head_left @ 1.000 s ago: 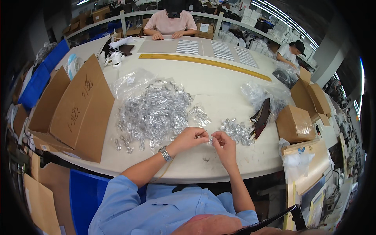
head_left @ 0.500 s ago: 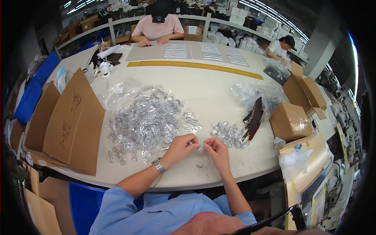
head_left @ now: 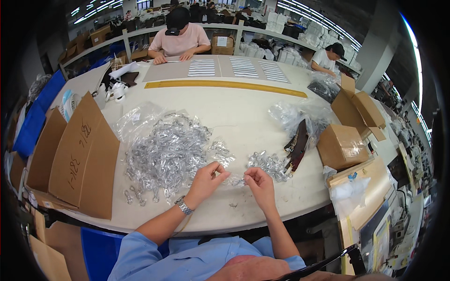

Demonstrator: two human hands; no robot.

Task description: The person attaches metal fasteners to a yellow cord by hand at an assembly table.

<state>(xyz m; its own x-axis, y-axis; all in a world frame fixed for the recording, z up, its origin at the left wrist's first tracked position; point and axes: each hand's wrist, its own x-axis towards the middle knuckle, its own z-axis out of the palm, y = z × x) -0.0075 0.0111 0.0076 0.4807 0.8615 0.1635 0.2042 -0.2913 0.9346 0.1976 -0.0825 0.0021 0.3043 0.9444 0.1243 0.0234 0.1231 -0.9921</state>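
My left hand (head_left: 206,183), with a metal watch on its wrist, is closed with thumb and fingers pinched. A thin tan cord (head_left: 183,225) trails from under that wrist toward the table's near edge, and its upper part seems to run into the closed fingers. Just to the right, my right hand (head_left: 260,183) pinches a small shiny metal snap hook (head_left: 238,180), partly hidden by the fingertips. A large heap of metal snap hooks in clear plastic (head_left: 166,150) lies left of my hands. Beyond my right hand sits a smaller pile of hooks (head_left: 267,161).
An open cardboard box (head_left: 84,159) stands at the left, and a smaller carton (head_left: 342,146) at the right. A dark strip of material (head_left: 297,145) lies beside clear plastic bags (head_left: 300,114). A yellow ruler (head_left: 225,85) crosses the far table; two people work beyond it.
My hands have drawn slightly apart, the left moving a little left, and the hook shows more between them. The whole view has shifted slightly.
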